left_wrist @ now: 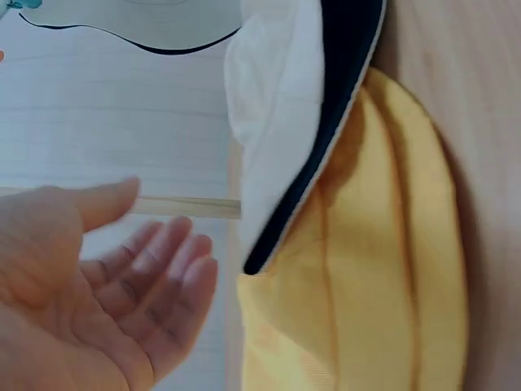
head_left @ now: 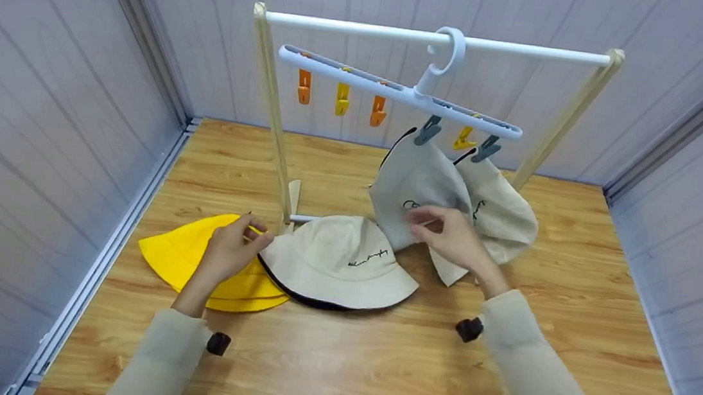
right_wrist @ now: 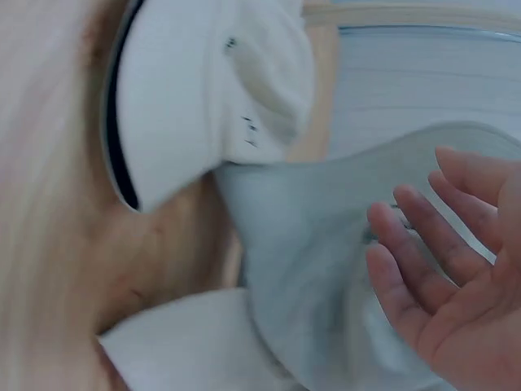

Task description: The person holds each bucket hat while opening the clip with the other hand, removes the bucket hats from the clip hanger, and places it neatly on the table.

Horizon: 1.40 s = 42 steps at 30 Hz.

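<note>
My left hand (head_left: 232, 247) hovers over the yellow bucket hat (head_left: 182, 249), fingers loosely bent and nothing in them. Beside it a cream bucket hat (head_left: 333, 254) with dark lettering lies on the table, its brim overlapping the yellow one. In front of the grey bucket hat (head_left: 418, 178) is my right hand (head_left: 448, 236), which holds nothing; the right wrist view shows its fingers relaxed and spread. That grey hat hangs by its brim from a grey clip (head_left: 427, 130). Another cream hat (head_left: 499, 205) hangs from a second grey clip (head_left: 487, 148) to its right.
A pale clip hanger (head_left: 350, 80) hooks over the white bar (head_left: 533, 50) of a wooden-sided stand (head_left: 270, 99), tilted down to the right. Orange (head_left: 304, 86) and yellow (head_left: 342, 96) clips dangle from its left half. Panelled walls (head_left: 45, 97) enclose the wooden table (head_left: 335, 364).
</note>
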Tool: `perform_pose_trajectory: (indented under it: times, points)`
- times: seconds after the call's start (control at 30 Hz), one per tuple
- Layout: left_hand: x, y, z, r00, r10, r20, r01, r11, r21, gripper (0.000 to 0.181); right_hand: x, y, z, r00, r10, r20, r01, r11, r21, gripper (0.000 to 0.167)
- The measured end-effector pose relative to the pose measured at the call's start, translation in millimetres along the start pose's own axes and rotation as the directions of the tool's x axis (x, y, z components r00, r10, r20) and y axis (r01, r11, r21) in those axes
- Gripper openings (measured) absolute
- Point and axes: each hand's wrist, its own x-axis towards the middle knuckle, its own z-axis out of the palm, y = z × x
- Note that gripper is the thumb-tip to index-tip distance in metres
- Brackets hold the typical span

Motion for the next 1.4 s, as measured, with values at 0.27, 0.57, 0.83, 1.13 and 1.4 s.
perform_pose_trajectory:
  times: [0.27, 0.57, 0.83, 1.13, 1.4]
  points:
    - [12.4, 20.5, -3.8, 0.985, 0.171, -0.031, -0.172, 0.983, -0.07, 0.027, -6.3, -19.5, -40.3, 0.998, -0.021, -0.058, 0.024, 0.998, 0.059, 0.035]
    - [25.4, 54.1, -1.5, 0.961, 0.277, -0.023, -0.278, 0.951, -0.135, 0.025, -8.6, -35.2, -65.1, 0.989, -0.034, -0.147, 0.045, 0.997, 0.068, 0.042]
    - [38.5, 80.0, 4.5, 0.927, 0.372, -0.046, -0.375, 0.913, -0.164, 0.031, -7.7, -44.7, -74.7, 0.979, -0.033, -0.202, 0.059, 0.99, 0.126, 0.047]
    - [57.3, 108.5, 13.3, 0.903, 0.428, -0.046, -0.428, 0.882, -0.199, 0.04, -7.5, -46.3, -79.3, 0.969, -0.046, -0.243, 0.086, 0.984, 0.157, 0.051]
    - [73.0, 130.1, 24.5, 0.896, 0.443, -0.037, -0.44, 0.872, -0.215, 0.044, -6.1, -51.0, -79.5, 0.964, -0.045, -0.263, 0.093, 0.98, 0.175, 0.053]
